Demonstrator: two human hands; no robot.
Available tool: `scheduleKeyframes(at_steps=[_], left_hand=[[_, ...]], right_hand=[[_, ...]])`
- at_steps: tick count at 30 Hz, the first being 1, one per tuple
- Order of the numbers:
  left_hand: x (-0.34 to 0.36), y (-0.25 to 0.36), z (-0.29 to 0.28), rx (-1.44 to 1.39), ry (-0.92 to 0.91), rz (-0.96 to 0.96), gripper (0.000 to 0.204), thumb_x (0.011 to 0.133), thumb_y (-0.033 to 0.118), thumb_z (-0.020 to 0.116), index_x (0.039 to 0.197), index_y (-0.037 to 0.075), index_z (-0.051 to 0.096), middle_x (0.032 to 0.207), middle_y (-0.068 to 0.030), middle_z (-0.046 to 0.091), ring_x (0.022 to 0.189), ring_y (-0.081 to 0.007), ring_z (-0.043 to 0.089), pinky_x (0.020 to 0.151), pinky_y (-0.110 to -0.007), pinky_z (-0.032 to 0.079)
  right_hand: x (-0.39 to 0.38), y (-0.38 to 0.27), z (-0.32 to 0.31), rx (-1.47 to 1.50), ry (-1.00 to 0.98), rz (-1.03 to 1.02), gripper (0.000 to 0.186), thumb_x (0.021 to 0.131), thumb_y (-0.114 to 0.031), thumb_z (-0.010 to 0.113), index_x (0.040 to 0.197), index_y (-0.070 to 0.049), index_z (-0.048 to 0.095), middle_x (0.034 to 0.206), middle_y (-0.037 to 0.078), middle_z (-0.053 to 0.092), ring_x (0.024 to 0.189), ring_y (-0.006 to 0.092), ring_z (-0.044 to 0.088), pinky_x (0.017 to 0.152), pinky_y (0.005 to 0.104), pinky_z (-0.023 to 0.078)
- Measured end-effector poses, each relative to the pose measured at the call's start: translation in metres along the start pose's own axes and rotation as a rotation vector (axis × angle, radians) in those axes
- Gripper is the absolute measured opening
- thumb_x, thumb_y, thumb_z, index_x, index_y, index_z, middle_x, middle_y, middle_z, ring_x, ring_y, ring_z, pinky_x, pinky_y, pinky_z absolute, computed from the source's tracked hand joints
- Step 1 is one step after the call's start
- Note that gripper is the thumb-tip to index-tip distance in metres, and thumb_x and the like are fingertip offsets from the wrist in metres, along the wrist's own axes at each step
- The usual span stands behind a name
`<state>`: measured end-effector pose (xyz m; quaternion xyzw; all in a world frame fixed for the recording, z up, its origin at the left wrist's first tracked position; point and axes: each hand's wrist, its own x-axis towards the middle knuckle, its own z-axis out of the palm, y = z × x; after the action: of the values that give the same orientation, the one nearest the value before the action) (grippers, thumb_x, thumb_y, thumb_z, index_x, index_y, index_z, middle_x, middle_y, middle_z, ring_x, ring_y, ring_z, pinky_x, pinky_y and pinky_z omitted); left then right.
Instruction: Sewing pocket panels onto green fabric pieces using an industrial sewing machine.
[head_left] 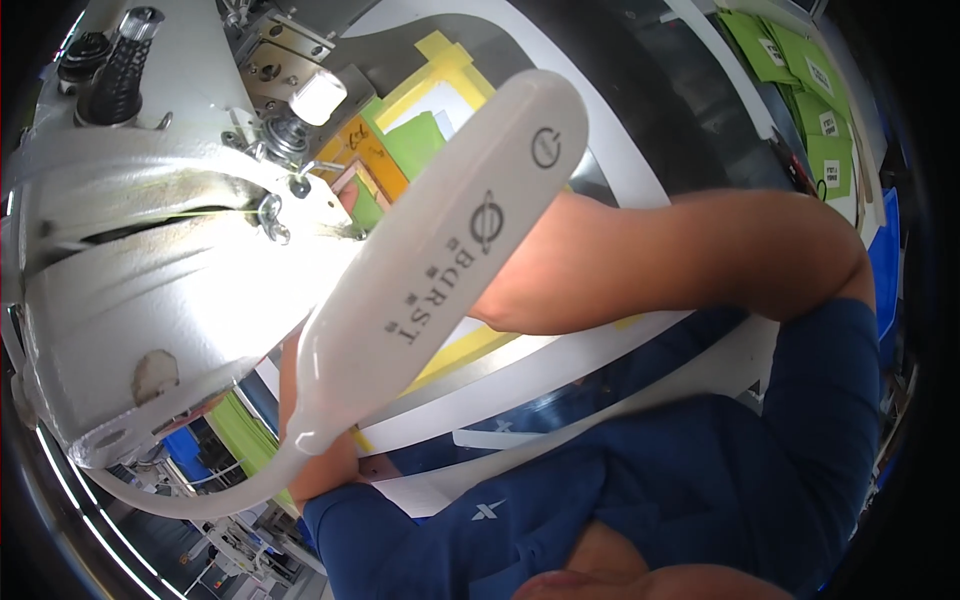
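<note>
A white industrial sewing machine [190, 270] fills the left side, a light green thread running to its needle end. A long white lamp [450, 240] on a bent neck crosses the middle and covers much of the work. The heel of my right hand [505, 290] shows beside the lamp; its fingers are hidden. My left forearm [325, 465] goes up behind the machine head. A bit of skin, probably a fingertip, shows near the needle beside a small green piece [367, 212]. Beyond lie an orange plate [362, 150] and a green fabric piece [413, 143].
Yellow tape [440, 60] edges the work area on the table. At the far right are several green pieces with white labels [820, 75], dark-handled snips [795, 170] and a blue bin [886, 260]. Green material [240, 430] hangs at the lower left.
</note>
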<state>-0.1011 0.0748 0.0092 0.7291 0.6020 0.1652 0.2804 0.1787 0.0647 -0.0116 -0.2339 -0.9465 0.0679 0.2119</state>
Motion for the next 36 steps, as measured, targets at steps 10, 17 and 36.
scheduleKeyframes(at_steps=[10, 17, 36], left_hand=[[-0.001, -0.008, -0.014, 0.494, 0.022, -0.039, 0.048, 0.094, 0.033, 0.079, 0.132, 0.004, 0.07, 0.125, -0.0132, 0.075, 0.114, -0.0312, 0.07, 0.1, -0.041, 0.054], [-0.011, -0.101, -0.055, 0.639, -0.041, -0.241, 0.03, 0.103, 0.029, 0.065, 0.121, 0.009, 0.077, 0.123, -0.0186, 0.076, 0.12, -0.0377, 0.068, 0.107, -0.049, 0.051], [0.037, -0.093, 0.001, 0.497, 0.249, 0.199, 0.036, 0.089, 0.015, 0.078, 0.125, 0.01, 0.074, 0.125, -0.0133, 0.075, 0.122, -0.0345, 0.069, 0.106, -0.046, 0.054]], right_hand=[[0.002, -0.003, -0.006, 0.051, -0.037, -0.03, 0.012, 0.087, -0.012, 0.07, 0.092, -0.001, 0.066, 0.13, 0.029, 0.072, 0.068, 0.0229, 0.076, 0.052, 0.0357, 0.056], [-0.006, -0.008, -0.018, -0.009, -0.105, -0.019, 0.027, 0.086, -0.013, 0.071, 0.105, 0.006, 0.071, 0.122, 0.03, 0.073, 0.06, 0.0216, 0.07, 0.052, 0.0348, 0.054], [-0.029, -0.07, -0.034, -0.56, -0.412, 0.026, 0.042, 0.098, -0.028, 0.063, 0.127, 0.002, 0.07, 0.143, 0.031, 0.062, 0.118, 0.036, 0.064, 0.098, 0.0426, 0.047]])
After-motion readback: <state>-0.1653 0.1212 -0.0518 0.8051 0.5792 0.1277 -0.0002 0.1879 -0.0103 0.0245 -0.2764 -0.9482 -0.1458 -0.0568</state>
